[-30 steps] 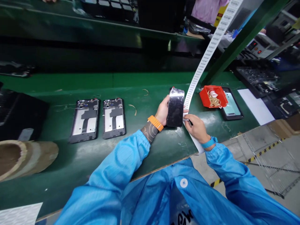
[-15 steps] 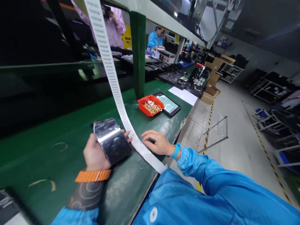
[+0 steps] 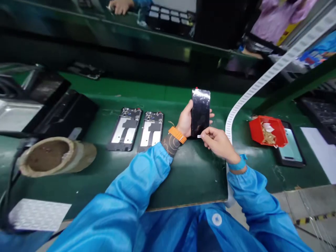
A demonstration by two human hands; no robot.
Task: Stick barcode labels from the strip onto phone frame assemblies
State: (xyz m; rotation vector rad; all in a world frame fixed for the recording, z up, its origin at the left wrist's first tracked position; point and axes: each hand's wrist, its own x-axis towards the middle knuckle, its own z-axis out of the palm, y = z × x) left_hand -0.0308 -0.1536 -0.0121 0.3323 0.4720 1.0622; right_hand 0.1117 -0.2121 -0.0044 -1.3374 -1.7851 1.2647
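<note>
In the head view my left hand (image 3: 186,120) is wrapped round a dark phone screen (image 3: 201,112), its glossy face towards me and a red tab at the top edge. My right hand (image 3: 217,141) pinches a small white label (image 3: 198,136) between thumb and fingertips, at the bottom edge of the screen. Whether the label touches the screen I cannot tell. A long white strip of labels (image 3: 243,103) curves down from the upper right and passes behind my right wrist. Two opened phone bodies (image 3: 126,129) with bare insides lie left of my left hand.
At right, a red bin (image 3: 280,131) of tan bands overlaps a tablet-like device (image 3: 290,148). A brown roll or cup (image 3: 47,157), dark equipment (image 3: 76,112) and a white sheet (image 3: 39,214) occupy the left. Another person's hand (image 3: 122,6) shows beyond the bench.
My view has swung left. The right hand has moved from beside the label strip to the bottom of the phone screen, with a small label in its fingers. The left hand keeps the screen.
</note>
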